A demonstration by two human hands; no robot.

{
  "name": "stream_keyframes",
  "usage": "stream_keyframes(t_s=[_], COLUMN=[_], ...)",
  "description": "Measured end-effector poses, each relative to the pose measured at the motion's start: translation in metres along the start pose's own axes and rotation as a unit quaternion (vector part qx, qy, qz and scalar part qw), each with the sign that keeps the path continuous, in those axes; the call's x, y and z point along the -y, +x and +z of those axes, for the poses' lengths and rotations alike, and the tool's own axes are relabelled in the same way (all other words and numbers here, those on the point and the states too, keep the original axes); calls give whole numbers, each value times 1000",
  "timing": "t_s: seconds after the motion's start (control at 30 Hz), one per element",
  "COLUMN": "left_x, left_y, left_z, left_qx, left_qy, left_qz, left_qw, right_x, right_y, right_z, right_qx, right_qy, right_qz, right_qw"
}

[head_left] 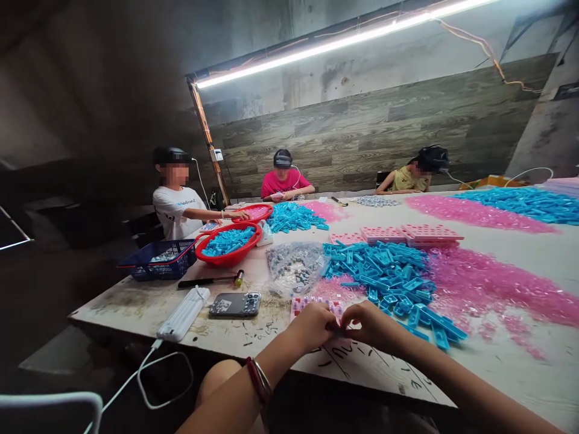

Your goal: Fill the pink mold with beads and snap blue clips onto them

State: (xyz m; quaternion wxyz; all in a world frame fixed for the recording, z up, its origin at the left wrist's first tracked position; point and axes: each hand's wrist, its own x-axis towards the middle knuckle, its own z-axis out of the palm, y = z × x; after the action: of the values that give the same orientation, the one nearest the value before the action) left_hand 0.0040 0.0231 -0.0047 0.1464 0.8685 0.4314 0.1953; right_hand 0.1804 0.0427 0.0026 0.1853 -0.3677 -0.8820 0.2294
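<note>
My left hand (312, 327) and my right hand (362, 322) meet just above the table's front edge, fingers closed in pinches. Between their fingertips is something small and dark that I cannot make out. Right behind them lies a pink tray (301, 304) with red and whitish pieces in it, partly hidden by my left hand. A heap of blue plastic parts (384, 268) spreads behind my right hand, beside loose pink translucent pieces (493, 283). A clear plastic bag (296, 268) of small metallic-looking parts sits behind the tray.
To the left lie a phone (235, 304), a white power bank (184, 313) with a cable, and a hammer (210, 281). Behind them stand a red basket (228, 259) of blue parts and a navy basket (158, 268). Pink trays (407, 236) lie beyond the blue heap. Three people sit across the table.
</note>
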Motion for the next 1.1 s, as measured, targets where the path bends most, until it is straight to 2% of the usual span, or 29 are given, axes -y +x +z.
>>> stream_keyframes(t_s=[0.23, 0.47, 0.9, 1.1], left_x=[0, 5, 4, 6], left_y=[1, 9, 8, 8], left_z=[-1, 2, -3, -2], left_qx=[15, 60, 92, 56], left_qy=[-22, -28, -70, -66], left_qz=[-17, -58, -59, -4], left_qw=[1000, 996, 992, 996], right_x=[-2, -1, 1, 1], right_y=[5, 7, 8, 5], right_z=[1, -1, 3, 1], right_qx=[22, 41, 50, 47], right_qy=[-21, -15, -76, -58], right_qz=[9, -3, -48, -44], right_qw=[1000, 999, 995, 996])
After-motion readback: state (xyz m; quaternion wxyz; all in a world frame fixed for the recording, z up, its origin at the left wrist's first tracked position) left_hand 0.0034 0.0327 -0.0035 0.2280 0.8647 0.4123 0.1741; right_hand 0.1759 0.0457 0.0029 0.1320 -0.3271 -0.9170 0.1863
